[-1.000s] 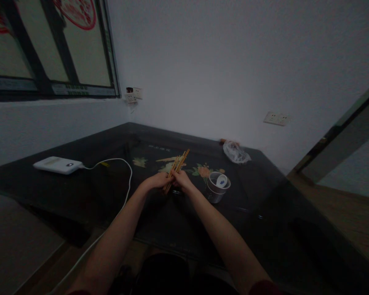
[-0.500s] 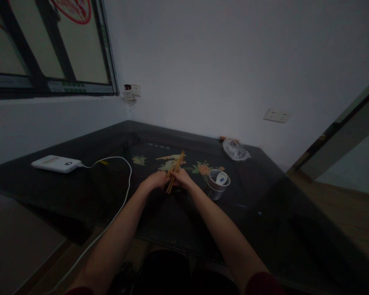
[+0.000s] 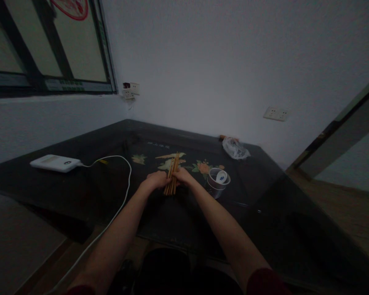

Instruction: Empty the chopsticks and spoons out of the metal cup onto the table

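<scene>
Head view, left hand (image 3: 158,179) and right hand (image 3: 182,176) clasping sticks (image 3: 174,182), long axis up-frame, slightly rightward

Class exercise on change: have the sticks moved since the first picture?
Yes: the sticks have swung left at their far ends, away from the printed orange flower.

Two hands (image 3: 157,179); several sticks (image 3: 171,187) (too blurred to count); one each: cup (image 3: 215,189), spoon (image 3: 221,177), white device (image 3: 53,163), cable (image 3: 130,173), plastic bag (image 3: 235,148).
</scene>
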Demonstrator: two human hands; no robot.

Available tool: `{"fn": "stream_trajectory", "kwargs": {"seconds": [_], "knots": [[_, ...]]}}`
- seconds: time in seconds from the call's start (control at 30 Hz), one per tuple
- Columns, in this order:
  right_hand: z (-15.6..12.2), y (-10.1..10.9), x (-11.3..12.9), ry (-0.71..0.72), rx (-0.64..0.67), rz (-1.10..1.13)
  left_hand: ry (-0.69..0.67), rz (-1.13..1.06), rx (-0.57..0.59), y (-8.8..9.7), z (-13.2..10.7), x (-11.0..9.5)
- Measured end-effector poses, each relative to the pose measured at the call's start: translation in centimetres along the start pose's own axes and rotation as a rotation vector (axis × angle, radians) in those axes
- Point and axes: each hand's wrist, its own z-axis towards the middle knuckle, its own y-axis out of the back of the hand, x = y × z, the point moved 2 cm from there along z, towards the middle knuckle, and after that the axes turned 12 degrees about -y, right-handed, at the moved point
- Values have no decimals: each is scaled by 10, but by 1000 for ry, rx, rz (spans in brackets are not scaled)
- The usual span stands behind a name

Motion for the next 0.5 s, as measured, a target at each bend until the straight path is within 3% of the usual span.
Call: {"fn": "stream_trajectory", "kwargs": {"seconds": [0.17, 0.33, 0.5], "knots": [[3, 2, 0, 26, -39, -57, 23, 12, -16, 2, -3, -4], [2, 3, 1, 65, -62, -104, 10, 98, -136, -1, -1, -3], [0, 3, 2, 74, -63, -152, 15, 91, -155, -8, 5, -2]]}}
